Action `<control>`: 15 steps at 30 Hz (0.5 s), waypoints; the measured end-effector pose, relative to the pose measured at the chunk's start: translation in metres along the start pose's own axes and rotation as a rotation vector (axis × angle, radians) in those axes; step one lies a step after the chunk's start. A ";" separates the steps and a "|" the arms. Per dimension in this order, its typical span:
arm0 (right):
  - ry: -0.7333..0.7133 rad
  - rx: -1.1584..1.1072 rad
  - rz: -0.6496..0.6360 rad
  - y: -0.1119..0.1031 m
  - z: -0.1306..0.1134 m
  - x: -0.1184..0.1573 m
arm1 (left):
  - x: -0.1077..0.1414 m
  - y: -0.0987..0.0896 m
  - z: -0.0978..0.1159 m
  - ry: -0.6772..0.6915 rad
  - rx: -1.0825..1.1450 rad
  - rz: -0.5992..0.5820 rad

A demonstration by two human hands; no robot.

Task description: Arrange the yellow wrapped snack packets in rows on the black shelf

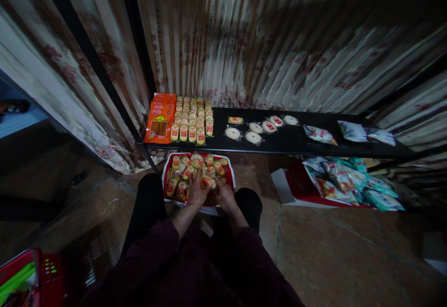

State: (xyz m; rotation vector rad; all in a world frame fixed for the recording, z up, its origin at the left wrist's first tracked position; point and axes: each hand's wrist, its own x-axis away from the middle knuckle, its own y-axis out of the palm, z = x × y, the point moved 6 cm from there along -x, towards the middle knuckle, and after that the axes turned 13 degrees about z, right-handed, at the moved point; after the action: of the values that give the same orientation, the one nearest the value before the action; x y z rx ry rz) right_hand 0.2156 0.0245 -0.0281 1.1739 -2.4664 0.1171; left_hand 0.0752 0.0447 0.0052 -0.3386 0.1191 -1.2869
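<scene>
Red-and-white tray [168,163] on the tiled floor, in front of the knees, holds loose yellow snack packets [190,173]. Left hand [196,191] lies on the packets, grip curled on 1 of them. Right hand [225,195] rests at the tray's near edge; cannot tell its grip. Low black shelf [296,141] beyond carries rowed packets [192,119] and round cakes [254,130].

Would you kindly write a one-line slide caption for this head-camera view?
Both hands, left hand and right hand, reach into a red tray of small wrapped snacks below a low black shelf.
</scene>
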 end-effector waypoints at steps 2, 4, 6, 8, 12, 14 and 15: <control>0.115 0.000 0.030 -0.005 0.004 -0.002 | 0.000 -0.003 0.002 -0.008 -0.030 -0.027; 0.154 -0.008 0.056 -0.008 0.004 -0.005 | 0.000 -0.004 0.000 -0.029 -0.042 -0.045; 0.177 -0.016 0.081 -0.010 0.004 -0.008 | 0.000 -0.001 -0.006 -0.070 -0.031 -0.067; 0.207 -0.020 0.102 -0.011 0.006 -0.011 | -0.001 0.004 -0.014 -0.118 -0.010 -0.100; 0.165 -0.049 0.099 -0.010 0.008 -0.012 | 0.000 0.009 -0.026 -0.187 0.022 -0.079; 0.126 -0.074 0.077 -0.007 0.008 -0.010 | 0.001 0.011 -0.030 -0.242 0.065 -0.075; 0.117 -0.084 0.057 -0.005 0.009 -0.008 | 0.002 0.011 -0.030 -0.269 0.092 -0.080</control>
State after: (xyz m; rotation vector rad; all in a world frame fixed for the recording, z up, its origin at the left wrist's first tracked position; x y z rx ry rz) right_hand 0.2214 0.0245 -0.0397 1.0323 -2.3787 0.0944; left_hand 0.0780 0.0400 -0.0267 -0.4371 -0.1830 -1.3093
